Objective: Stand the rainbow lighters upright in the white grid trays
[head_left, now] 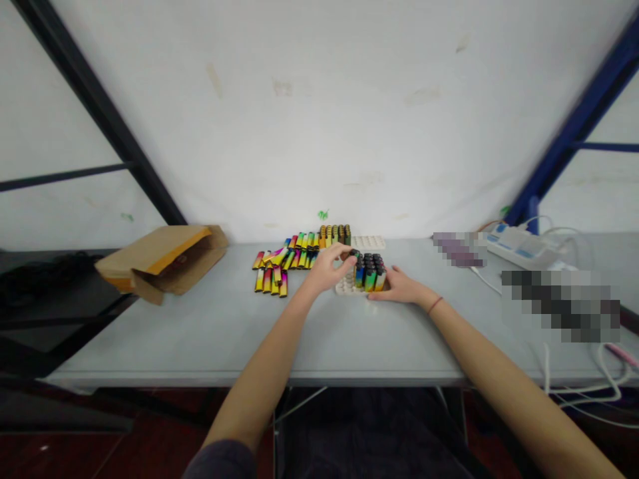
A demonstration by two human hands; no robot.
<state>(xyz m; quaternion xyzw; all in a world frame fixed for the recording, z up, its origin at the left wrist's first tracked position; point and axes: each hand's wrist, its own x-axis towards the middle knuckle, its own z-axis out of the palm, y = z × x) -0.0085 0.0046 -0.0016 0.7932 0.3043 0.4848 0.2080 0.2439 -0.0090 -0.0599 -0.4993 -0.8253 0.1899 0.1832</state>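
Observation:
Upright lighters (370, 278) with black tops and blue, green and yellow bodies fill the right part of a white holed tray (344, 288). My left hand (329, 269) is at the left edge of this group, thumb and fingertips pinched at the top of a lighter (358, 273). The tray's right side is gripped by my right hand (402, 287), with the thumb along the front and the fingers behind. Loose shiny lighters (272, 283) in yellow, red, green and pink lie to the left of my left hand, some overlapping.
Against the wall, several more lighters (335, 234) stand upright beside another white holed tray (372, 242). An open brown cardboard box (164, 256) lies on the table's left. A white power strip (519, 246) with cables and blurred-out items occupy the right.

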